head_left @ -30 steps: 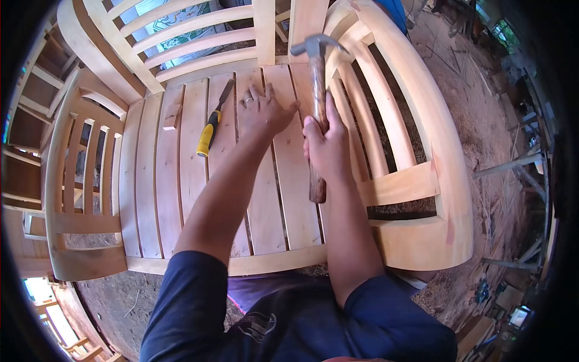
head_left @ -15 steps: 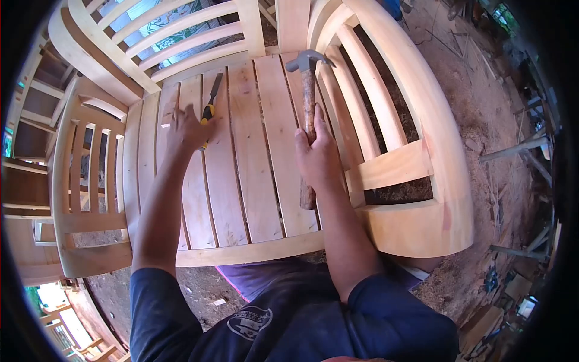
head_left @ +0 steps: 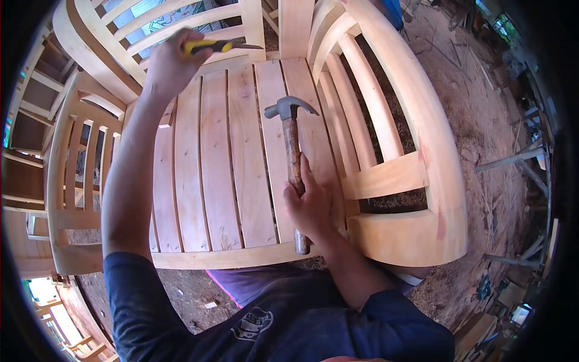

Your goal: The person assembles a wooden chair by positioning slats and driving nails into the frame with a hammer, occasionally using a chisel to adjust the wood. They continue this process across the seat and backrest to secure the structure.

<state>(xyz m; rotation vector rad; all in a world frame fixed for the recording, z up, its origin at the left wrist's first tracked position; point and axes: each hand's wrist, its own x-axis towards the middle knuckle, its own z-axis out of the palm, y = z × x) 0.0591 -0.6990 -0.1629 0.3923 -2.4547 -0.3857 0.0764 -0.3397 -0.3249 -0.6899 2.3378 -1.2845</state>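
My left hand (head_left: 176,63) is raised near the bench's slatted back (head_left: 181,27), its fingers wrapped round the yellow and black handle of a chisel (head_left: 208,46). The chisel's blade points right. My right hand (head_left: 309,205) grips the wooden handle of a claw hammer (head_left: 292,145) over the right part of the slatted seat (head_left: 247,169). The hammer's head is up, with its claw toward the right. A small wood block (head_left: 167,114) lies on the seat beside my left forearm, which partly hides it.
A curved armrest (head_left: 437,133) with slats stands at the right, and another slatted side (head_left: 75,163) at the left. Dirt ground with wood scraps (head_left: 476,108) lies beyond the right armrest. Something blue shows at the top right.
My left hand has lifted the chisel off the seat area toward the bench back, turning it from upright to sideways. My right hand and the hammer have moved down and slightly left.
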